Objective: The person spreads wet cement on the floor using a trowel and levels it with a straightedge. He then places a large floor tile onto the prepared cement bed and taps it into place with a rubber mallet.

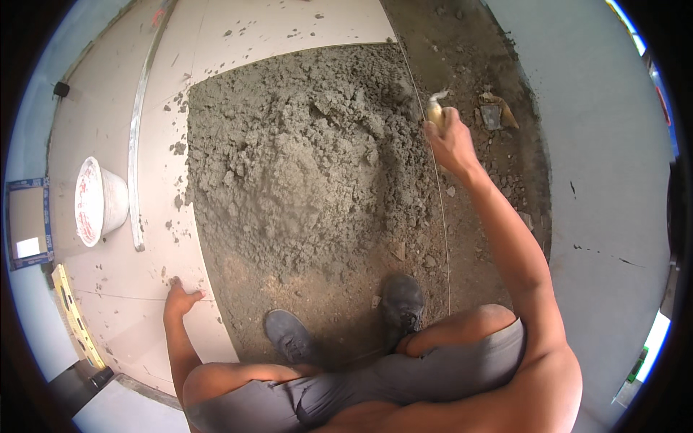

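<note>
My right hand is closed around the pale yellowish handle of a hand tool that looks like a trowel. Its metal shank shows beyond my fingers, but the blade is too blurred to make out. This hand is above the right edge of a broad bed of rough grey mortar, beside a thin taut string. Over at the left, my left hand rests on the pale floor tiles near their edge, thumb apart from the fingers and holding nothing.
A white bucket stands on the tiles beside a long metal straightedge. Farther left lie a yellow spirit level and a blue-bordered panel. Rubble and a crumpled scrap cover the dirt strip before the right wall.
</note>
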`<state>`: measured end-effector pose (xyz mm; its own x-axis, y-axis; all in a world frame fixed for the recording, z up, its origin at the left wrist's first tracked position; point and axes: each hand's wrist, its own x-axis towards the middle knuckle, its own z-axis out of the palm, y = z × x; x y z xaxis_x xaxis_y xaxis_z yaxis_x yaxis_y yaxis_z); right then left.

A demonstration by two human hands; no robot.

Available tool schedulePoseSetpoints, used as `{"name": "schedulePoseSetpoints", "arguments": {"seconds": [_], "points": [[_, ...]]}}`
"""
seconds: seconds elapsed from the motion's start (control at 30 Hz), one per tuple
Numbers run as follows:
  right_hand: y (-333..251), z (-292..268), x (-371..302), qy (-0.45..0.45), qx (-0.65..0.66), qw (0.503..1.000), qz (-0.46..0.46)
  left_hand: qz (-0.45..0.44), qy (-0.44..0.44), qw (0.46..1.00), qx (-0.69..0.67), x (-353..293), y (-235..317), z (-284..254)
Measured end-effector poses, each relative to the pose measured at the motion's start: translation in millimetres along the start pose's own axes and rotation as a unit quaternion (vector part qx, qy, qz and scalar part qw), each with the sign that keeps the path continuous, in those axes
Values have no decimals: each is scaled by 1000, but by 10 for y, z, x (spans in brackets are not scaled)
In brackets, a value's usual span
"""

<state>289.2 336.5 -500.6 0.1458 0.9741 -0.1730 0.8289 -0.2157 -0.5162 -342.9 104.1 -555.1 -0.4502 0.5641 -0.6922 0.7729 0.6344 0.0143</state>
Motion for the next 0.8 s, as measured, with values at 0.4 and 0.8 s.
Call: {"name": "schedulePoseSetpoints", "arguments": {"seconds": [0.4,0.8], "points": [[-112,-137,186,-35,-99,986,-133,73,70,994,38,96,-233,254],[-891,467,-543,-266,-98,931,-229,29,76,991,106,38,-123,256]]}}
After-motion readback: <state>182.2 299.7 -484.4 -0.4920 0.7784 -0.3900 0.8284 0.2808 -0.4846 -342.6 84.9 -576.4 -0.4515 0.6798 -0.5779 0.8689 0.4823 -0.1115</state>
